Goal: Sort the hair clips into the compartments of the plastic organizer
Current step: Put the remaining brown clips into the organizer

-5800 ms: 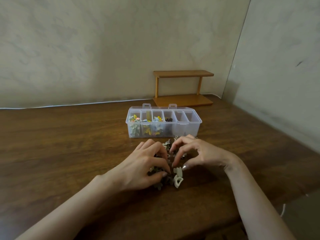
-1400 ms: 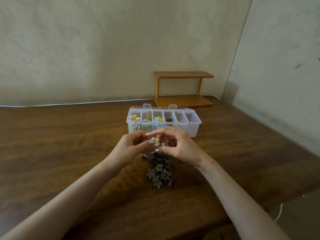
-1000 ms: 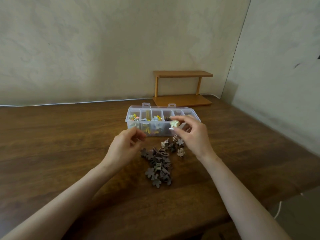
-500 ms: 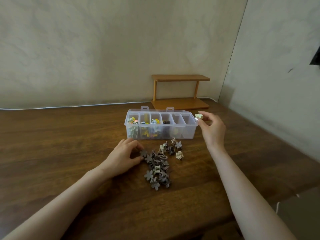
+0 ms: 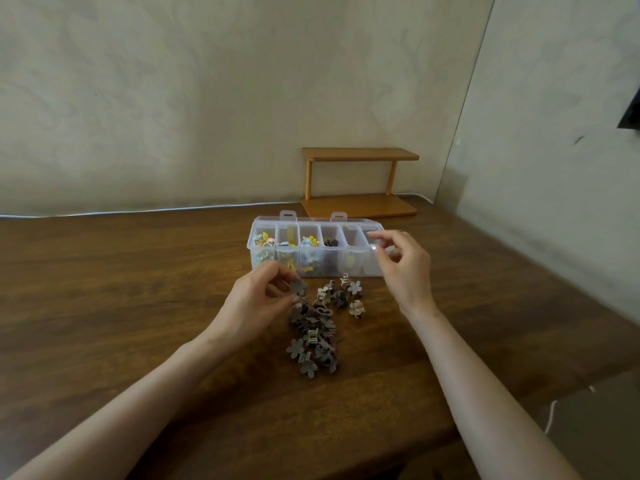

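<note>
left grip (image 5: 258, 299) on flower clip (image 5: 298, 287)

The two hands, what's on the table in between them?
In the head view, loose hair clips lie between the left hand and the right hand.

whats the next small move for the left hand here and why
Probably carry the brown flower clip pinched in the left hand up to the organizer and drop it in the compartment that holds dark brown clips. The right hand looks empty over the far right end, and many clips remain in the pile.
</note>
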`<action>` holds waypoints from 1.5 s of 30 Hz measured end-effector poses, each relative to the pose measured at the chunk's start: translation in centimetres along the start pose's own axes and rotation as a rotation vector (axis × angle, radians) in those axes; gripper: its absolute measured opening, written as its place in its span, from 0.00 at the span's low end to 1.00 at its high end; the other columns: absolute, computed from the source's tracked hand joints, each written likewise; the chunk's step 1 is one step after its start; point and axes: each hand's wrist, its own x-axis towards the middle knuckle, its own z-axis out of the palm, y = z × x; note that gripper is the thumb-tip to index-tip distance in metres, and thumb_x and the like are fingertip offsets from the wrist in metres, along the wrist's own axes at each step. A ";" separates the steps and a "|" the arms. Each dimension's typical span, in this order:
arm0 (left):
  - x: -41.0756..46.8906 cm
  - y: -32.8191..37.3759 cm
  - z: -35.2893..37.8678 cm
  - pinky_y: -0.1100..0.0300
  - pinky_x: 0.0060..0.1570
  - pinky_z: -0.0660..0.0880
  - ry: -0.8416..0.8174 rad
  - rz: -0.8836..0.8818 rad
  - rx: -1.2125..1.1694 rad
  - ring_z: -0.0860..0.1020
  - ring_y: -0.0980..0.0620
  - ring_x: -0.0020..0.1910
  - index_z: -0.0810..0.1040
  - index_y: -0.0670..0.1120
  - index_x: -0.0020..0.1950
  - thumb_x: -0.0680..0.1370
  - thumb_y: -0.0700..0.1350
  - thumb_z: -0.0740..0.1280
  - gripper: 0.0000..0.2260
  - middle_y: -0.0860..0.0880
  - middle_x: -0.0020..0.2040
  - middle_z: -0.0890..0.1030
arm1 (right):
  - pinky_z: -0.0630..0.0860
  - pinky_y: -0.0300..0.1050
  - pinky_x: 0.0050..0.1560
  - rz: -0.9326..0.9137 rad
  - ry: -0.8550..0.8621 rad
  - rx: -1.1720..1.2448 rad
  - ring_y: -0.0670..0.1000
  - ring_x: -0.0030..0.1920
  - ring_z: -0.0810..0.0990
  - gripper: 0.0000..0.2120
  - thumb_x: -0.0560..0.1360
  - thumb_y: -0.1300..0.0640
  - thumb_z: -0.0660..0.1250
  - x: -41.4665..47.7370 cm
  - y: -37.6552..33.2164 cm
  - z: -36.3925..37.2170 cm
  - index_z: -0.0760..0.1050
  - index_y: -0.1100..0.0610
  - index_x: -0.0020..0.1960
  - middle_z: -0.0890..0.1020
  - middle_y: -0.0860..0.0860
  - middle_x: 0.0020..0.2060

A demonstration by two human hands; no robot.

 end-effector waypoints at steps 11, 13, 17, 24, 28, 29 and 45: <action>-0.3 1.3 0.2 0.70 0.40 0.74 -0.041 -0.159 -0.224 0.78 0.61 0.41 0.77 0.45 0.52 0.74 0.45 0.67 0.08 0.51 0.45 0.80 | 0.78 0.36 0.38 -0.446 -0.490 -0.022 0.45 0.36 0.77 0.19 0.72 0.56 0.70 -2.8 -3.5 2.9 0.72 0.48 0.61 0.78 0.46 0.47; -0.4 1.4 0.3 0.69 0.39 0.73 -0.066 -0.168 -0.233 0.77 0.63 0.40 0.78 0.46 0.52 0.74 0.47 0.67 0.08 0.51 0.44 0.80 | 0.79 0.39 0.40 -0.477 -0.469 -0.028 0.45 0.40 0.79 0.15 0.72 0.52 0.68 -2.9 -3.7 2.9 0.73 0.50 0.58 0.79 0.48 0.48; -0.4 1.4 0.5 0.69 0.37 0.73 -0.072 -0.187 -0.261 0.77 0.63 0.39 0.78 0.46 0.51 0.75 0.48 0.65 0.08 0.50 0.44 0.81 | 0.79 0.37 0.41 -0.564 -0.380 -0.029 0.44 0.42 0.79 0.11 0.73 0.53 0.67 -3.0 -3.9 2.8 0.76 0.55 0.54 0.80 0.50 0.47; -0.3 0.6 0.7 0.67 0.41 0.75 -0.038 -0.166 -0.099 0.77 0.61 0.44 0.76 0.50 0.52 0.74 0.49 0.66 0.08 0.54 0.48 0.78 | 0.70 0.25 0.38 -0.610 -0.070 -0.216 0.40 0.36 0.72 0.06 0.72 0.55 0.70 -2.1 -3.2 2.5 0.78 0.57 0.46 0.80 0.50 0.40; -0.2 -1.1 0.5 0.63 0.50 0.73 -0.136 -0.123 0.233 0.72 0.58 0.51 0.74 0.53 0.51 0.72 0.52 0.69 0.10 0.56 0.51 0.75 | 0.65 0.26 0.39 -0.311 0.277 -0.381 0.45 0.43 0.74 0.09 0.74 0.54 0.67 0.7 -1.4 0.6 0.80 0.58 0.50 0.80 0.51 0.44; -0.1 -1.4 0.4 0.62 0.52 0.73 -0.181 -0.144 0.245 0.72 0.57 0.52 0.75 0.53 0.51 0.72 0.52 0.69 0.10 0.55 0.51 0.74 | 0.66 0.28 0.40 -0.234 0.299 -0.410 0.47 0.45 0.75 0.09 0.74 0.54 0.67 1.1 -0.9 0.2 0.80 0.57 0.51 0.79 0.51 0.45; 0.4 -1.5 -0.3 0.57 0.56 0.74 -0.322 -0.181 0.186 0.74 0.56 0.51 0.76 0.52 0.45 0.72 0.47 0.70 0.05 0.53 0.51 0.75 | 0.65 0.41 0.52 -0.022 0.006 -0.546 0.53 0.56 0.70 0.12 0.77 0.52 0.64 1.1 2.3 0.3 0.79 0.52 0.58 0.76 0.52 0.55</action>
